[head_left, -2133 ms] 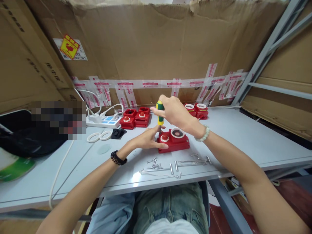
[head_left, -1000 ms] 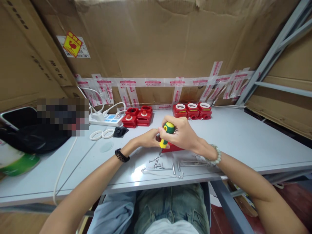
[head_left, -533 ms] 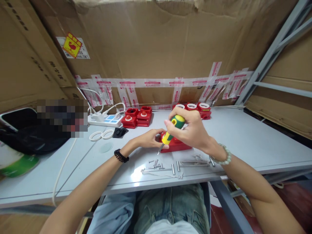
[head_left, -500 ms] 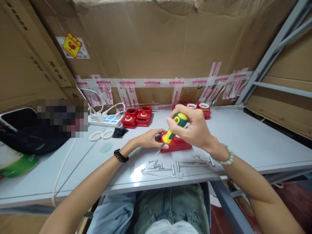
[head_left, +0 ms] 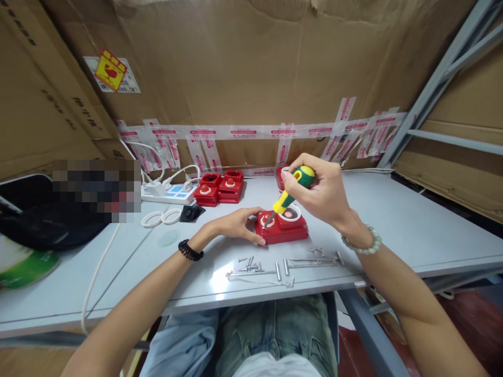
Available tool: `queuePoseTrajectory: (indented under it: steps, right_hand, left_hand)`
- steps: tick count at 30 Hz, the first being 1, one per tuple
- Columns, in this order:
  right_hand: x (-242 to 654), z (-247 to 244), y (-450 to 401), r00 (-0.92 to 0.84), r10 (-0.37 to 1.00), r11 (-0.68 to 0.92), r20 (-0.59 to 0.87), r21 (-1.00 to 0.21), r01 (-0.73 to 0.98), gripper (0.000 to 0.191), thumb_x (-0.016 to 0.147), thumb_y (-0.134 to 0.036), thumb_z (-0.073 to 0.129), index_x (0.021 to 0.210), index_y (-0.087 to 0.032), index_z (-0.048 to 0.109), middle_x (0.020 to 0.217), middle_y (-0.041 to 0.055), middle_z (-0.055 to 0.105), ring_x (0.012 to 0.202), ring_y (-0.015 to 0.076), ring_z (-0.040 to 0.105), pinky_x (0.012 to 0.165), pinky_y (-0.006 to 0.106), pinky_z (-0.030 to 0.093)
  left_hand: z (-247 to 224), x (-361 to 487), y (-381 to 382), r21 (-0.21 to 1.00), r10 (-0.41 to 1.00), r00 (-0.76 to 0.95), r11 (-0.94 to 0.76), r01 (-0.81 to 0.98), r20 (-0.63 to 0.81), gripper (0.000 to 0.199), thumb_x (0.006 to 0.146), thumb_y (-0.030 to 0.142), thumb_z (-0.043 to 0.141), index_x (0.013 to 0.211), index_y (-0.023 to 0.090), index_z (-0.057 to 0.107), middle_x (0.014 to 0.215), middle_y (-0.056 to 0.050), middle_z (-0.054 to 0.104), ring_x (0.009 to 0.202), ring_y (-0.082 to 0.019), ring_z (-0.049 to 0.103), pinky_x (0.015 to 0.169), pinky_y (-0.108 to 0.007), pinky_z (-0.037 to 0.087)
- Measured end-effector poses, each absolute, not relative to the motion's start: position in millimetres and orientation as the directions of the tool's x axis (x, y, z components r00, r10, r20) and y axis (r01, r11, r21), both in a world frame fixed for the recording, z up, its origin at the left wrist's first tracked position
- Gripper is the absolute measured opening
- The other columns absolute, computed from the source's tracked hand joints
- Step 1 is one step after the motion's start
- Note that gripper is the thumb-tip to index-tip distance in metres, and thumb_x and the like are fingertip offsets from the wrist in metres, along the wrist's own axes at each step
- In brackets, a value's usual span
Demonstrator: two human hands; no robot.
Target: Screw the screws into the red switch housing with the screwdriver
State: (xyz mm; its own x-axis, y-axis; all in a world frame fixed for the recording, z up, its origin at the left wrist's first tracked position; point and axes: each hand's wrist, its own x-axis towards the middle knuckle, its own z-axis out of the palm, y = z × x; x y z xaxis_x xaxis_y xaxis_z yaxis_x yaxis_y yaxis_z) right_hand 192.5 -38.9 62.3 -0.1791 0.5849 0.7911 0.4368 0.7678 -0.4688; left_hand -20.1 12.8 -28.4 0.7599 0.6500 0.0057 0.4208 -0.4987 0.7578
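In my right hand [head_left: 322,188] is a screwdriver [head_left: 283,200] with a yellow and green handle, held at a slant, its shaft pointing down to the left. The tip is over the left part of a red box [head_left: 283,234]; whether it touches cannot be made out. A white ring [head_left: 299,214] sits around a round dark window on the box's right part. My left hand [head_left: 241,225] grips the box's left end between thumb and fingers. In front of the box lie several small screws [head_left: 251,264] and metal rods with thin chains [head_left: 314,261].
More red boxes [head_left: 231,192] stand at the back beside a white power strip [head_left: 173,194] with plugged cables. Two white rings [head_left: 162,218], a black part [head_left: 192,213] and a clear disc [head_left: 168,238] lie to the left. A large cardboard box [head_left: 251,68] walls off the back.
My right hand has moved up and to the right with the screwdriver, and its tip has gone from beside the box's front left edge to above its top. My left hand stays on the box.
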Motion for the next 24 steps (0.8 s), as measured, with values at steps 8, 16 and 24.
queuePoseTrajectory:
  steps: [8,16,24]
  right_hand:
    - [193.6,65.2,-42.7,-0.177,0.567,0.773,0.804,-0.446,0.452,0.018,0.08,-0.027,0.061,0.067,-0.018,0.053,0.051,-0.0056,0.049,0.045,0.0064,0.038,0.045,0.022,0.032]
    - [188.9,60.1,-40.1,-0.208,0.577,0.772,0.79,-0.444,0.454,0.017,0.08,-0.028,0.061,0.068,-0.019,0.053,0.049,-0.0076,0.042,0.045,0.0056,0.033,0.046,0.022,0.031]
    - [187.8,60.8,-40.6,-0.246,0.569,0.778,0.784,-0.417,0.47,0.018,0.079,-0.024,0.061,0.066,-0.019,0.05,0.051,-0.0077,0.04,0.045,0.0053,0.032,0.046,0.022,0.03]
  left_hand:
    - [-26.6,-20.3,11.7,0.738,0.657,0.753,-0.519,0.432,0.021,0.068,0.066,0.046,0.082,0.125,0.024,0.056,0.123,-0.006,0.065,0.107,-0.024,0.06,0.092,-0.035,0.045]
    - [-27.5,-20.1,12.0,0.745,0.657,0.754,-0.51,0.43,0.015,0.072,0.066,0.045,0.082,0.129,0.024,0.054,0.123,-0.007,0.065,0.106,-0.024,0.061,0.09,-0.035,0.046]
    - [-28.3,-20.4,12.6,0.738,0.656,0.754,-0.513,0.439,0.008,0.074,0.066,0.046,0.082,0.131,0.025,0.053,0.127,-0.007,0.063,0.108,-0.025,0.06,0.091,-0.035,0.045]
